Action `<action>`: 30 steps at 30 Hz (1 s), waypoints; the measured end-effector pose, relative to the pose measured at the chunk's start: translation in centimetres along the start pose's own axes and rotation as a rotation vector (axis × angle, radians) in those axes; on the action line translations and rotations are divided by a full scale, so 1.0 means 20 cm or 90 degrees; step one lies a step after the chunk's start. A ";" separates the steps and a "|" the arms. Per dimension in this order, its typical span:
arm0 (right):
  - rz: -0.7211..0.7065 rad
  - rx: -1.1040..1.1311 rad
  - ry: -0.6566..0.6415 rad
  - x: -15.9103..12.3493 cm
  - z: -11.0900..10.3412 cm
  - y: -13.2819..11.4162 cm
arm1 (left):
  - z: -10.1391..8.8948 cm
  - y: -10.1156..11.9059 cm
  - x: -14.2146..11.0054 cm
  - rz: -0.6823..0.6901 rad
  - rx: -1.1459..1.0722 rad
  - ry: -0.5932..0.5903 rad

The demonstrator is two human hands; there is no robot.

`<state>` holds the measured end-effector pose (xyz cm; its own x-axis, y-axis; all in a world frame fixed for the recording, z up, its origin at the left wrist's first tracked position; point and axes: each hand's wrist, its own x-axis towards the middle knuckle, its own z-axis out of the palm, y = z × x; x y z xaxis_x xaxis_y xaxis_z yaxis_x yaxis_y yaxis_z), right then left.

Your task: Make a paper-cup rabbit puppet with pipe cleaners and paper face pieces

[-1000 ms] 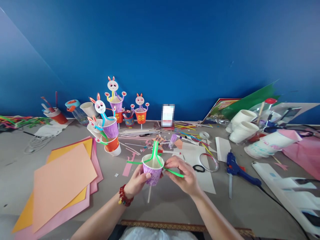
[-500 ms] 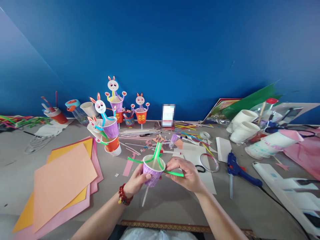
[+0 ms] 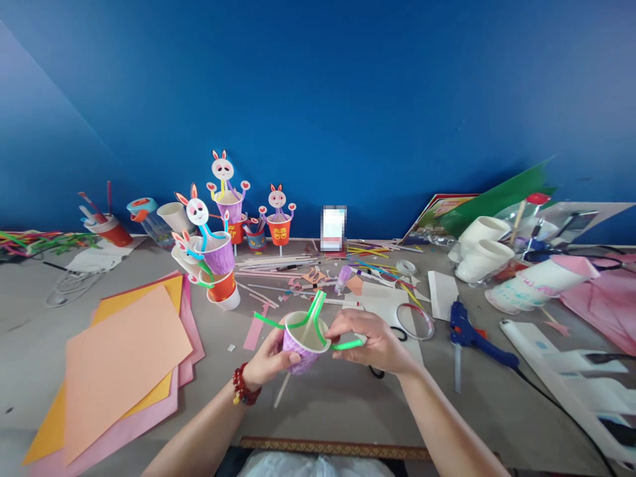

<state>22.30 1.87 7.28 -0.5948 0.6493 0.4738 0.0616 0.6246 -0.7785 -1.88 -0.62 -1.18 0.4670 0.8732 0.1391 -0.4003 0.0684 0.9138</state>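
Note:
My left hand is wrapped round a purple-coloured paper cup, held tilted above the table. A pale stick comes out below the cup, slanting down to the left. Green pipe cleaners rise together from inside it; one arm bends out over the left rim. My right hand is closed at the right rim, pinching the green arm that bends out there, its end showing under the fingers. Parts of the fingertips are hidden.
Finished rabbit-faced cups stand at the back left. Coloured paper sheets lie at left. To the right are a blue glue gun, a tape roll and a white power strip. Paper scraps and sticks lie behind the cup.
The cup has tipped a little more, its stick's lower end swinging left. The upright green ends lean further right. My right fingers have shifted slightly at the rim.

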 end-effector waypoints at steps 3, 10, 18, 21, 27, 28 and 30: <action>0.017 0.021 -0.014 0.01 -0.01 0.00 | 0.00 0.03 0.00 0.011 0.040 -0.003; 0.055 0.060 -0.029 0.01 0.01 0.01 | 0.00 0.07 0.01 0.029 0.064 -0.011; -0.013 0.003 -0.045 0.03 -0.01 -0.03 | -0.01 0.05 0.02 0.007 0.054 -0.023; -0.020 -0.004 -0.059 0.03 -0.02 -0.02 | -0.02 0.05 0.02 0.006 0.060 -0.029; 0.006 0.000 -0.046 0.03 -0.01 -0.05 | -0.03 0.02 0.01 0.004 0.034 -0.025; 0.022 0.010 -0.044 0.03 -0.01 -0.05 | -0.04 0.01 0.00 -0.001 0.029 -0.018; 0.065 0.039 -0.047 0.02 0.00 -0.05 | -0.04 -0.01 0.00 -0.008 0.021 0.001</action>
<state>21.92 1.45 8.24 -0.6455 0.6731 0.3608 0.0771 0.5275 -0.8461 -2.46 -0.20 -1.69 0.4707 0.8730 0.1277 -0.3680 0.0627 0.9277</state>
